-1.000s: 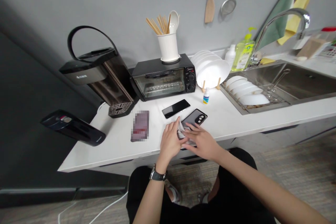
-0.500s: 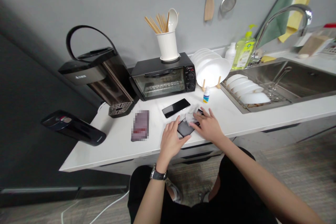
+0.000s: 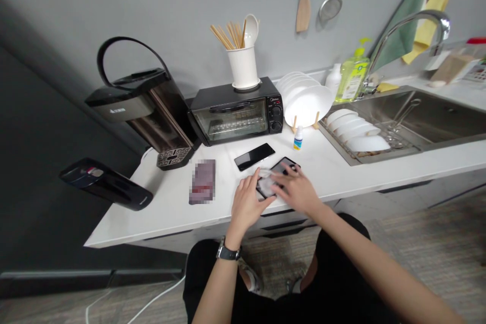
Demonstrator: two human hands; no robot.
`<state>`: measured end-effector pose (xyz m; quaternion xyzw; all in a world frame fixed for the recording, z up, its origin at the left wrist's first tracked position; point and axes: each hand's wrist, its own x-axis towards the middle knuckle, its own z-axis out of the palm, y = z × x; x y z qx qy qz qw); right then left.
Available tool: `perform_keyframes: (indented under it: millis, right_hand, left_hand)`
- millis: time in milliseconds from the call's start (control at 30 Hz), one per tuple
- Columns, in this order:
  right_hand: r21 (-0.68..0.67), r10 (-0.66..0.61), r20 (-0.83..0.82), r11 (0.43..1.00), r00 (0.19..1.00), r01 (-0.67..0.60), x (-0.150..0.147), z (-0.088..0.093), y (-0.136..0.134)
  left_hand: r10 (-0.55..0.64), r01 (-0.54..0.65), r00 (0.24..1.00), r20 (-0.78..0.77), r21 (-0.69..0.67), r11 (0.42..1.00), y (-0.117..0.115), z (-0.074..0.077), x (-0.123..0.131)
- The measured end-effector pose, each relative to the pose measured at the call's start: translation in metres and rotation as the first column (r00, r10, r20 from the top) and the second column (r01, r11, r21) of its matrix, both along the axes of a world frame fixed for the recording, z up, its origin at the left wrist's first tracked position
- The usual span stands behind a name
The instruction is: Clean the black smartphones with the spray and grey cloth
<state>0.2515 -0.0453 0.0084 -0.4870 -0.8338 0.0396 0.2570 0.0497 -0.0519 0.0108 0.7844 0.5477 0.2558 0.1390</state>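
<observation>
Head camera view, looking down at a white desk in a kitchen. A person sits at its near edge with both bare hands close together over a dark phone that lies flat on the desk, straight in front of them, camera end pointing away. The left hand, with a wristwatch on its wrist, braces the phone's near left corner, fingers close together on one side and the thumb on the other. The right hand lies over the phone's middle, fingers spread and flat, pressing a white wipe against its surface.

Just behind the hands a second black phone lies screen up, apart from the first. To the left lies a small flat blurred item. Farther back stand a black toaster oven, a small dropper bottle and a rack of white plates. A steel sink is on the right.
</observation>
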Motion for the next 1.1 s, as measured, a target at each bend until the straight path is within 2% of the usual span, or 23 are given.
perform_keyframes:
  millis: [33,67,100,133,200,233,300,333,367,433,500,533,567,633,667,700,733,800,833,933,967,1067,1100]
  right_hand:
    - [0.017,-0.119,-0.003,0.993,0.993,0.119,-0.001,0.001,0.002]
    - [0.037,-0.185,-0.001,0.982,0.983,0.185,-0.001,0.001,0.003]
    - [0.046,-0.144,0.003,0.989,0.990,0.143,-0.002,0.001,0.004]
    - [0.043,-0.015,0.016,0.999,1.000,0.014,-0.003,0.001,0.004]
    - [0.020,0.201,0.028,0.979,0.979,-0.202,-0.004,0.001,0.004]
    - [0.013,0.201,0.023,0.979,0.979,-0.202,-0.003,0.000,0.005]
    - [0.024,-0.032,-0.001,0.999,0.999,0.032,0.000,0.000,0.005]
    - [0.034,-0.145,-0.008,0.989,0.989,0.145,0.001,0.000,0.005]
    - [0.043,-0.180,-0.004,0.983,0.984,0.180,0.001,0.000,0.005]
    - [0.034,0.009,0.033,0.999,0.999,-0.011,0.000,0.001,0.003]
    - [0.003,0.213,0.057,0.977,0.975,-0.213,-0.001,0.003,0.003]
    - [-0.003,0.188,0.053,0.982,0.981,-0.188,-0.001,0.003,0.005]
    - [0.006,0.071,0.041,0.997,0.997,-0.071,0.000,0.004,0.008]
    - [0.027,-0.164,0.020,0.986,0.986,0.163,0.002,0.004,0.013]
    - [0.032,-0.179,0.021,0.983,0.984,0.178,0.003,0.003,0.014]
    - [0.031,-0.122,0.026,0.992,0.992,0.121,0.003,0.002,0.014]
    - [0.024,-0.015,0.035,1.000,0.999,0.014,0.003,0.001,0.012]
    - [0.010,0.162,0.037,0.987,0.986,-0.163,0.003,-0.001,0.008]
    - [0.012,0.143,0.028,0.990,0.989,-0.143,0.005,-0.001,0.006]
    - [0.043,-0.093,-0.010,0.995,0.996,0.093,0.011,-0.003,0.002]
    - [0.047,-0.066,-0.007,0.997,0.998,0.067,0.013,-0.003,0.001]
    - [0.022,0.239,0.034,0.971,0.971,-0.239,0.020,-0.003,0.001]
    - [0.016,0.265,0.039,0.964,0.964,-0.265,0.023,-0.002,0.002]
  left_hand:
    - [0.006,-0.006,1.000,0.005,0.004,1.000,0.000,0.000,0.000]
    - [0.007,-0.007,1.000,0.008,0.004,1.000,0.000,0.000,0.000]
    - [0.003,-0.003,1.000,0.009,0.002,1.000,-0.001,0.001,0.000]
    - [-0.004,0.004,1.000,0.006,-0.003,1.000,-0.001,0.001,0.000]
    - [-0.006,0.006,1.000,-0.001,-0.011,1.000,-0.001,0.001,0.000]
    - [-0.002,0.002,1.000,-0.002,-0.013,1.000,-0.001,0.002,0.000]
    - [0.014,-0.014,1.000,0.003,-0.012,1.000,-0.001,0.002,0.001]
    - [0.022,-0.022,1.000,0.007,-0.008,1.000,-0.002,0.002,0.001]
    - [0.021,-0.021,1.000,0.008,-0.005,1.000,-0.002,0.002,0.001]
    - [0.001,-0.001,1.000,0.003,-0.002,1.000,-0.002,0.002,0.001]
    - [-0.003,0.003,1.000,-0.004,0.005,1.000,-0.002,0.001,0.001]
    - [0.001,-0.001,1.000,-0.005,0.008,1.000,-0.002,0.001,0.001]
    - [0.005,-0.005,1.000,-0.003,0.010,1.000,-0.001,0.001,0.001]
    - [0.017,-0.017,1.000,0.003,0.013,1.000,-0.001,0.000,0.001]
    - [0.014,-0.014,1.000,0.006,0.012,1.000,-0.001,0.000,0.000]
    - [0.008,-0.008,1.000,0.007,0.011,1.000,-0.001,-0.001,0.000]
    - [0.002,-0.002,1.000,0.008,0.011,1.000,-0.001,-0.001,0.000]
    - [-0.002,0.001,1.000,0.009,0.010,1.000,-0.001,0.000,0.000]
    - [0.000,-0.001,1.000,0.009,0.007,1.000,-0.001,0.000,0.000]
    - [0.012,-0.012,1.000,0.015,-0.009,1.000,-0.002,0.003,0.001]
    - [0.011,-0.011,1.000,0.020,-0.015,1.000,-0.002,0.004,0.002]
    - [0.004,-0.003,1.000,0.031,-0.024,1.000,-0.003,0.006,0.003]
    - [0.005,-0.004,1.000,0.031,-0.025,1.000,-0.003,0.007,0.003]
